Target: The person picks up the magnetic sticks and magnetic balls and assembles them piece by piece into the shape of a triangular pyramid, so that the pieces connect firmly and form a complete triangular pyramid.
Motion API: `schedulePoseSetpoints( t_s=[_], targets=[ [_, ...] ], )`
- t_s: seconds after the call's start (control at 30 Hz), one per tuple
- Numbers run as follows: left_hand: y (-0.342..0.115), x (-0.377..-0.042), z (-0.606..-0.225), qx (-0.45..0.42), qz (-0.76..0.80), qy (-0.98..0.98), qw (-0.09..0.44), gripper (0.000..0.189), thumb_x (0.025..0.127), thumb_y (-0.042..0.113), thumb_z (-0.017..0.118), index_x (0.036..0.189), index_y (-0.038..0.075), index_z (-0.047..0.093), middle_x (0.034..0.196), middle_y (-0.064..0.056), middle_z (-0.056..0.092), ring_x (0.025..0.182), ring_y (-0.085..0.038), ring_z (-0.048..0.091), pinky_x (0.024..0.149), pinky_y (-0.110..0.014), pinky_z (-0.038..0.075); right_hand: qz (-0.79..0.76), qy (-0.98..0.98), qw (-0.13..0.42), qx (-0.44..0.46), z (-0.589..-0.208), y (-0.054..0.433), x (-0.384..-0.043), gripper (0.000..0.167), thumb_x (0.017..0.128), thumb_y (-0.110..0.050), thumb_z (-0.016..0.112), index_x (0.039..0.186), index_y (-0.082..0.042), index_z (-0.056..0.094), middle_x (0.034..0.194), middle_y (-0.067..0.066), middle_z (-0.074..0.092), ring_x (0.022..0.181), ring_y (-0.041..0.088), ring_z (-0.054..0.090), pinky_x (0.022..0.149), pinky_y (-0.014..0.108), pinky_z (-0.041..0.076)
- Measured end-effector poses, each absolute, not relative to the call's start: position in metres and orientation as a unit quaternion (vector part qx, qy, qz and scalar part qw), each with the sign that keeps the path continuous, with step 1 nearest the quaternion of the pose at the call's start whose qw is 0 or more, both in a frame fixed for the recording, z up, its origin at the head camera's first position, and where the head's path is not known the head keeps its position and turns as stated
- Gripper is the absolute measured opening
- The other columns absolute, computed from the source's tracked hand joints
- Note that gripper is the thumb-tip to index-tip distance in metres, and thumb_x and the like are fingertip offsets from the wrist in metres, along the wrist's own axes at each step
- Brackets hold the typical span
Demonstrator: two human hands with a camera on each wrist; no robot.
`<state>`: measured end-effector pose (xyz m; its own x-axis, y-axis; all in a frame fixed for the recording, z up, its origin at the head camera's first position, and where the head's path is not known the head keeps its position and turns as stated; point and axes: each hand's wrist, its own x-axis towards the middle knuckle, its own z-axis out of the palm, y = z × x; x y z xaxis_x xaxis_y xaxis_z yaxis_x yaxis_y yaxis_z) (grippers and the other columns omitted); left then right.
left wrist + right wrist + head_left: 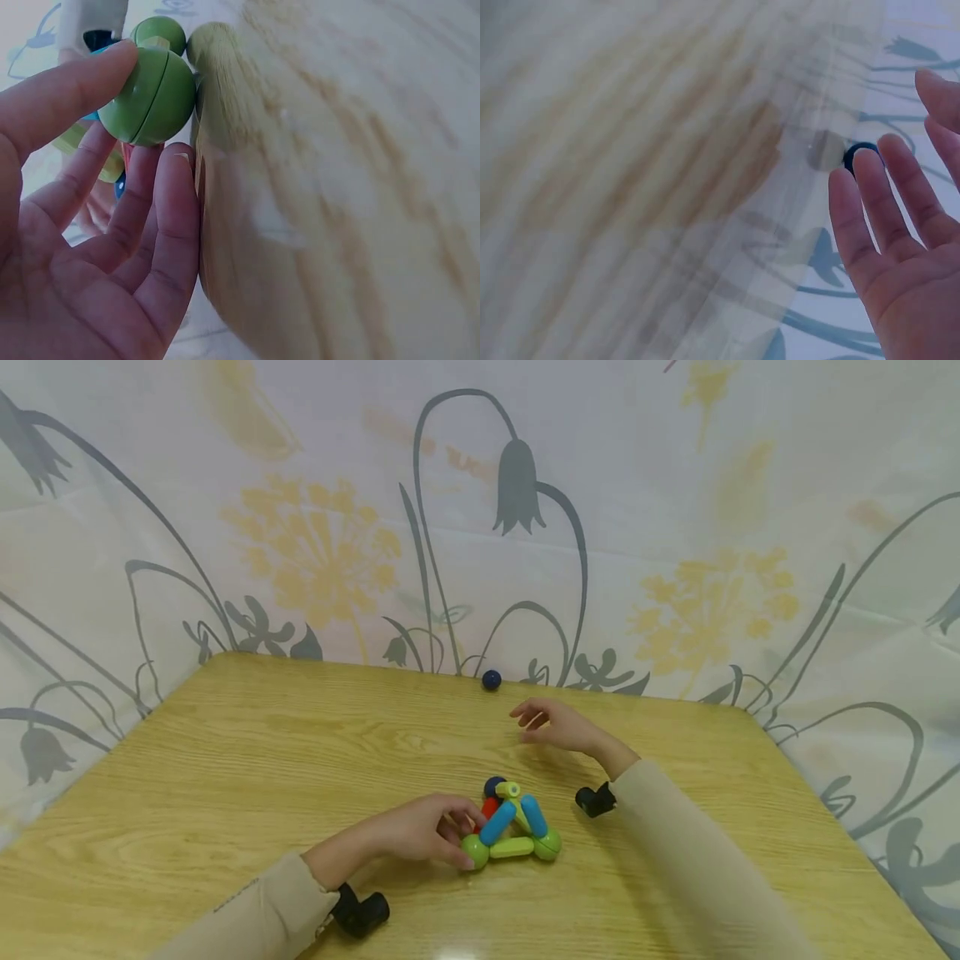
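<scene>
My left hand (427, 828) holds a green ball (154, 97) at the near left corner of a small build of magnetic rods and balls, thumb on one side and fingers on the other. A second green ball (547, 845) makes the right corner, joined by a yellow-green rod (512, 847). Two blue rods (498, 823) slant up from the green balls. Behind them show a red rod (490, 808), partly hidden, and a dark blue ball (493, 787). My right hand (562, 727) is over the table with relaxed fingers and holds nothing, nearest a loose dark blue ball (491, 680).
The loose ball lies at the far edge of the wooden table (300, 735), close to a flower-patterned curtain (337, 485). Black wrist cameras, one on the left wrist (360, 914) and one on the right wrist (596, 800), stick out below the sleeves.
</scene>
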<state>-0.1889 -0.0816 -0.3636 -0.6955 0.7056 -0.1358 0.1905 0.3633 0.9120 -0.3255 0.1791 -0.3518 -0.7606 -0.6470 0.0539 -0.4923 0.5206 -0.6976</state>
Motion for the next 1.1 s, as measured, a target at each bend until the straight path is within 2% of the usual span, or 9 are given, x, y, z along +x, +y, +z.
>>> schedulePoseSetpoints(
  t_s=[0.23, 0.4, 0.63, 0.77, 0.87, 1.0, 1.1],
  targets=[
    [-0.079, -0.191, -0.365, 0.298, 0.483, 0.777, 0.274, 0.033, 0.081, 0.007, 0.073, 0.112, 0.01, 0.061, 0.099, -0.001, 0.055, 0.087, -0.014, 0.058, 0.077, -0.026, 0.047, -0.377, 0.88, 0.108, -0.27, -0.353, 0.166, -0.35, 0.047, 0.09, -0.007, 0.061, 0.133, 0.004, 0.044, 0.124, 0.027, 0.046, 0.108, 0.037, 0.051, 0.086, 0.044, 0.046],
    [-0.08, -0.192, -0.365, 0.299, 0.476, 0.779, 0.278, 0.034, 0.082, 0.007, 0.072, 0.115, 0.01, 0.061, 0.101, -0.001, 0.054, 0.089, -0.013, 0.057, 0.078, -0.025, 0.046, -0.366, 0.883, 0.119, -0.269, -0.35, 0.152, -0.363, 0.055, 0.091, -0.007, 0.059, 0.14, 0.0, 0.035, 0.133, 0.03, 0.037, 0.115, 0.043, 0.045, 0.09, 0.048, 0.043],
    [-0.08, -0.195, -0.365, 0.303, 0.456, 0.786, 0.286, 0.033, 0.084, 0.016, 0.071, 0.115, 0.014, 0.062, 0.102, 0.004, 0.056, 0.09, -0.01, 0.055, 0.079, -0.026, 0.045, -0.343, 0.899, 0.119, -0.244, -0.352, 0.143, -0.381, 0.063, 0.089, -0.006, 0.06, 0.144, -0.004, 0.029, 0.135, 0.031, 0.033, 0.119, 0.046, 0.04, 0.092, 0.051, 0.04],
    [-0.08, -0.196, -0.366, 0.302, 0.468, 0.776, 0.297, 0.028, 0.087, 0.018, 0.067, 0.114, 0.011, 0.063, 0.099, 0.003, 0.058, 0.085, -0.011, 0.056, 0.071, -0.027, 0.047, -0.325, 0.906, 0.127, -0.238, -0.355, 0.14, -0.391, 0.069, 0.088, -0.005, 0.061, 0.147, -0.007, 0.025, 0.136, 0.03, 0.032, 0.121, 0.044, 0.038, 0.094, 0.05, 0.038],
    [-0.08, -0.196, -0.365, 0.297, 0.48, 0.766, 0.308, 0.026, 0.09, 0.016, 0.064, 0.114, 0.007, 0.062, 0.097, 0.0, 0.059, 0.081, -0.013, 0.056, 0.064, -0.028, 0.049, -0.316, 0.911, 0.127, -0.234, -0.354, 0.138, -0.392, 0.066, 0.088, -0.005, 0.061, 0.145, -0.006, 0.028, 0.137, 0.03, 0.03, 0.121, 0.043, 0.038, 0.096, 0.05, 0.036],
    [-0.08, -0.196, -0.366, 0.296, 0.478, 0.767, 0.311, 0.025, 0.09, 0.016, 0.063, 0.113, 0.007, 0.061, 0.097, 0.0, 0.058, 0.081, -0.013, 0.056, 0.063, -0.027, 0.048, -0.328, 0.91, 0.119, -0.224, -0.351, 0.135, -0.389, 0.054, 0.088, -0.002, 0.061, 0.134, -0.003, 0.034, 0.139, 0.029, 0.026, 0.118, 0.044, 0.041, 0.096, 0.051, 0.036],
    [-0.079, -0.196, -0.367, 0.295, 0.471, 0.774, 0.304, 0.024, 0.09, 0.018, 0.064, 0.111, 0.009, 0.061, 0.092, 0.001, 0.057, 0.075, -0.012, 0.053, 0.062, -0.026, 0.046, -0.317, 0.908, 0.125, -0.242, -0.351, 0.133, -0.387, 0.06, 0.088, -0.004, 0.062, 0.139, -0.006, 0.031, 0.142, 0.027, 0.023, 0.119, 0.043, 0.041, 0.096, 0.049, 0.037]
  ],
)
